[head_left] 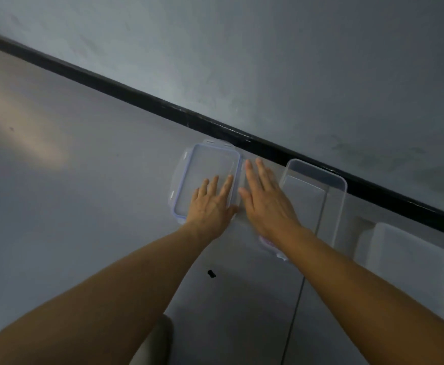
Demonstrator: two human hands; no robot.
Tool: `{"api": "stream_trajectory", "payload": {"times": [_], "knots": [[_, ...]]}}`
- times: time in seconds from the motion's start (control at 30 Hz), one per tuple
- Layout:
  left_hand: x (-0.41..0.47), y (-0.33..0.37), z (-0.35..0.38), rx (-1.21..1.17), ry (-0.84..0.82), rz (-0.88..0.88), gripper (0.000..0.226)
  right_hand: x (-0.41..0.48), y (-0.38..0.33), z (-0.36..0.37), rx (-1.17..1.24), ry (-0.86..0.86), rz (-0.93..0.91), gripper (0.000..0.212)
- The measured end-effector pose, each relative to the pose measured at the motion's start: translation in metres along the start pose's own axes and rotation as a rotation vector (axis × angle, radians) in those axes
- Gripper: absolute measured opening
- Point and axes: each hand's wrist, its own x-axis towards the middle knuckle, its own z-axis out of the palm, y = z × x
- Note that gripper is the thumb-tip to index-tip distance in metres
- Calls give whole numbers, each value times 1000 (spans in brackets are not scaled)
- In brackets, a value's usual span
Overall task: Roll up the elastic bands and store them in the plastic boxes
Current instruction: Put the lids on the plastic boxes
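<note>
Clear lid (210,167), long axis toward wall (294,75) | left hand (211,206) flat on it | right hand (264,204) beside | fingers (263,173) straight

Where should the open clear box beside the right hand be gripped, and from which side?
Probably by the left long wall of the box, pinched over the open rim, coming from the left, where the right hand lies flat. It stands upright and lidless, so the rim is free; its far end sits close to the black strip.
</note>
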Motion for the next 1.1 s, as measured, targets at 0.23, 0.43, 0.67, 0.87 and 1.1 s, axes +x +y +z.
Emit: {"api": "stream_trajectory", "payload": {"times": [0.23, 0.43, 0.67, 0.87, 1.1], "knots": [[10, 17, 13, -97, -8, -49, 72, 6, -7, 15, 137, 14, 60, 61], [18, 24, 24, -127, 14, -128, 49, 1, 2, 12, 169, 36, 63, 59], [-2, 16, -27, -114, 244, -122, 30, -3, 8, 8, 172, 68, 71, 56], [-38, 0, -91, -370, 466, -131, 36, -12, 3, 1, 235, 68, 52, 56], [-53, 17, -126, -1233, 360, -284, 30, -34, 24, -34, 610, 153, 225, 64]]}}
